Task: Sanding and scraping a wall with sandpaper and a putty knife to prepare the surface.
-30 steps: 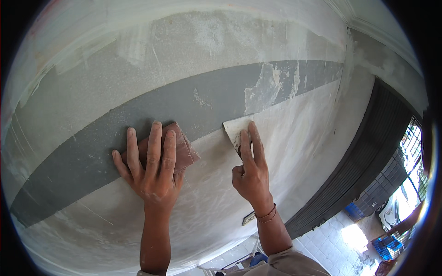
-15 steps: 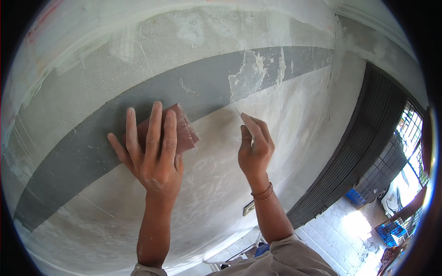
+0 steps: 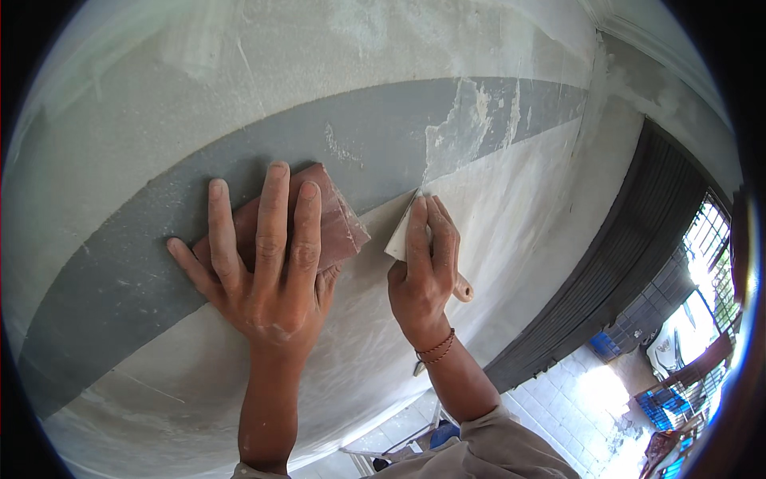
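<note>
Against the wall (image 3: 447, 239), my left hand (image 3: 275, 295) has its fingers spread over a folded sheet of reddish-brown sandpaper (image 3: 339, 231), pressing it onto the dark grey painted band (image 3: 383, 132). The thumb is mostly hidden at the paper's lower edge. To its right, my right hand (image 3: 427, 279) grips a putty knife; its pale blade (image 3: 399, 238) shows left of the fingers and the handle's end (image 3: 463, 288) sticks out on the other side. The blade's upper tip meets the wall at the band's lower edge. Pale, peeled patches (image 3: 471, 120) mark the band higher up.
A dark ribbed shutter (image 3: 590, 247) stands at the right, beside an opening with a metal grille (image 3: 714, 231). Below lies a light tiled floor (image 3: 550, 415), with a blue crate (image 3: 666, 407) at the lower right. A white vehicle (image 3: 678, 343) is partly visible outside.
My right hand has turned and moved slightly left and down, so the putty knife's blade and handle now show. My left hand remains on the sandpaper, shifted slightly in view.
</note>
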Available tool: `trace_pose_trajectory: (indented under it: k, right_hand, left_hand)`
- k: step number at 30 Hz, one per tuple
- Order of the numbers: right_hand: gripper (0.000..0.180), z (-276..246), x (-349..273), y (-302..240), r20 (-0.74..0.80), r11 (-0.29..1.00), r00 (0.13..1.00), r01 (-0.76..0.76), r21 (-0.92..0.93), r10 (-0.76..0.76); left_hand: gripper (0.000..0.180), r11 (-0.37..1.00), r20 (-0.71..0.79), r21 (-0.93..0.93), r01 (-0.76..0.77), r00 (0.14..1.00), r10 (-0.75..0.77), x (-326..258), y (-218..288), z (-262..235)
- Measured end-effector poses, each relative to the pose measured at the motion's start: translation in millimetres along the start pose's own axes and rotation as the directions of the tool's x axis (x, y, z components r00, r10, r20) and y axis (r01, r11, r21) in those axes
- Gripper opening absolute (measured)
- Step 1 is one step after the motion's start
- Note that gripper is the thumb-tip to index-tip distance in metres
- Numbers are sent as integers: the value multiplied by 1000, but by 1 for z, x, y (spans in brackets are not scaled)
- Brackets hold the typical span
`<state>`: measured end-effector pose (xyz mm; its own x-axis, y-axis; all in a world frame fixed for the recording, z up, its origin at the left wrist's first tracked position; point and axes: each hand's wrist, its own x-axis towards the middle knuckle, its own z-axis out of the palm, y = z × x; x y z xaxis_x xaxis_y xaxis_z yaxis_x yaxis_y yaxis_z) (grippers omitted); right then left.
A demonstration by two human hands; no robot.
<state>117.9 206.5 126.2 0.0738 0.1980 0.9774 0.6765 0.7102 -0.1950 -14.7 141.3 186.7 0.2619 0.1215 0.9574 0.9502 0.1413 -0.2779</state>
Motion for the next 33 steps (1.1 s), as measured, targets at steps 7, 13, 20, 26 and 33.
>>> trace_pose_trajectory:
  k: [7,13,20,26,33]
  right_hand:
    - [75,12,1,-11,-2,997,997,-80,-6,80]
    - [73,7,23,-7,-9,997,997,-71,-39,71]
    - [71,2,22,-5,-22,996,1000,-17,-90,15]
    - [69,-2,12,-7,29,996,999,-28,-79,30]
    - [71,2,14,-9,-4,995,1000,-30,-94,30]
  left_hand:
    - [50,999,9,-32,38,999,-38,-3,1,4]
    - [51,997,-7,-70,37,999,-38,-5,2,5]
    - [50,993,-42,-97,64,997,-68,-4,2,4]
    - [51,992,-54,-114,62,996,-68,-6,3,6]
    - [52,991,-77,-126,50,995,-60,-6,0,7]
